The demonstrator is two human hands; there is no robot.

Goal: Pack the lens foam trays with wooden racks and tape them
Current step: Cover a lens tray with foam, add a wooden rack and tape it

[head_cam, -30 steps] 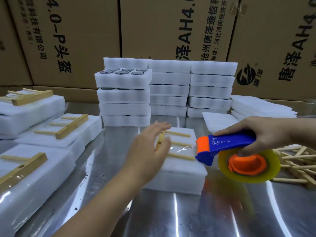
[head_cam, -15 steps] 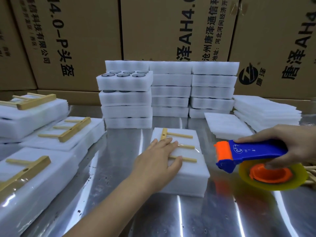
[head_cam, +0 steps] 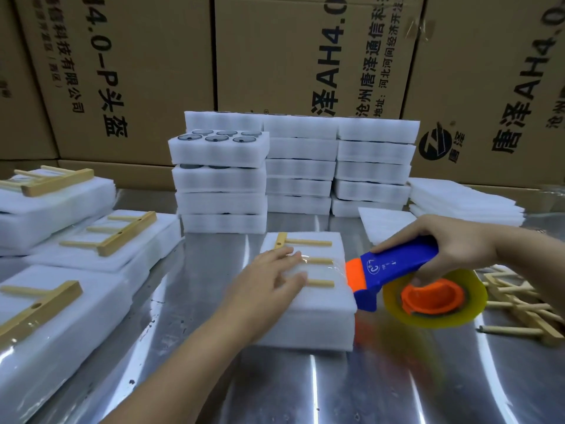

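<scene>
Two hands engaged: left hand [head_cam: 269,280] flat, fingers straight, pressing wooden rack [head_cam: 312,242] onto foam tray pack [head_cam: 312,325] mid-bench [head_cam: 305,390]; right hand [head_cam: 443,243] curled round tape dispenser [head_cam: 394,267], nose at pack's right edge. Pin rack firmly, draw tape taut, straight across, then down the side; slack likely wrinkles.

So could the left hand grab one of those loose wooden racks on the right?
Probably not easily. The left hand lies flat on the foam tray, and the tape dispenser, gripped by the right hand, sits between it and the loose wooden racks.
</scene>
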